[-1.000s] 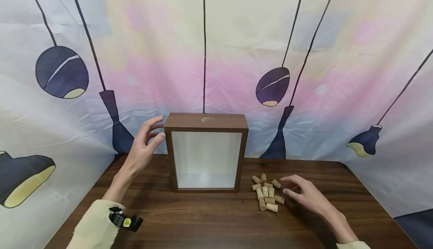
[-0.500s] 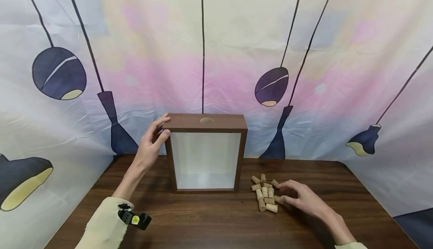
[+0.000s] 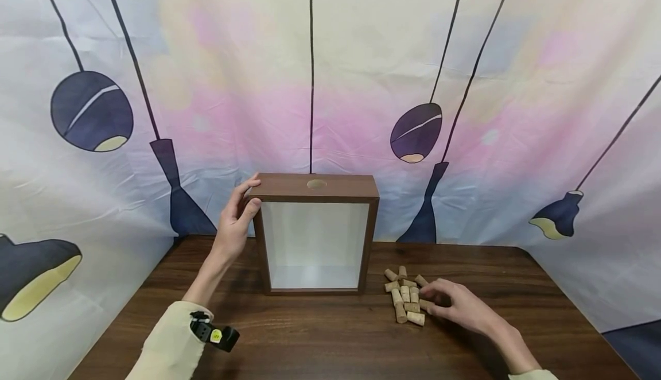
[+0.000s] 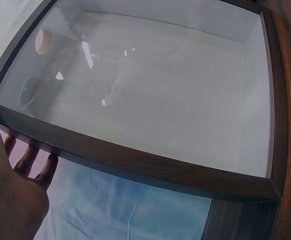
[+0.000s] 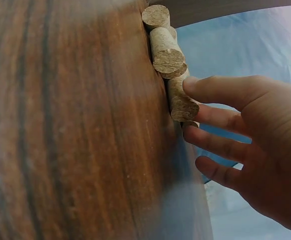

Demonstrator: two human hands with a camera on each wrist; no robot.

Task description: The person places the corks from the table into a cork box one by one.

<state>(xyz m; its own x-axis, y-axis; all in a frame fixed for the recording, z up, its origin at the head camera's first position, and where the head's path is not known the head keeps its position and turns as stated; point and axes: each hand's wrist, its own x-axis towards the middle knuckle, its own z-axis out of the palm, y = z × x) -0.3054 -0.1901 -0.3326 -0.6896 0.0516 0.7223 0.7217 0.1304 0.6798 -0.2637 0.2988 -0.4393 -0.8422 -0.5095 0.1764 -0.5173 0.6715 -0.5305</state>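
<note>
A brown wooden display box (image 3: 315, 187) with a clear front, a white inside and a round hole in its top stands upright on the table. My left hand (image 3: 234, 225) grips its upper left corner, thumb on the front edge and fingers round the side and top. In the left wrist view, the fingertips show behind the dark frame (image 4: 135, 162). Right of the box lies a small pile of wine corks (image 3: 405, 294). My right hand (image 3: 459, 306) is at the pile's right side, thumb and index finger closed about one cork (image 5: 180, 100); its other fingers are loosely bent.
The dark wood table (image 3: 289, 340) extends in front of the box and to both sides. Behind it hangs a cloth backdrop (image 3: 351, 81) printed with lamps. A strap with a small black device (image 3: 214, 334) sits on my left wrist.
My left hand has moved right from beside the box and taken hold of its upper left corner. My right hand has moved left to a cork at the edge of the pile.
</note>
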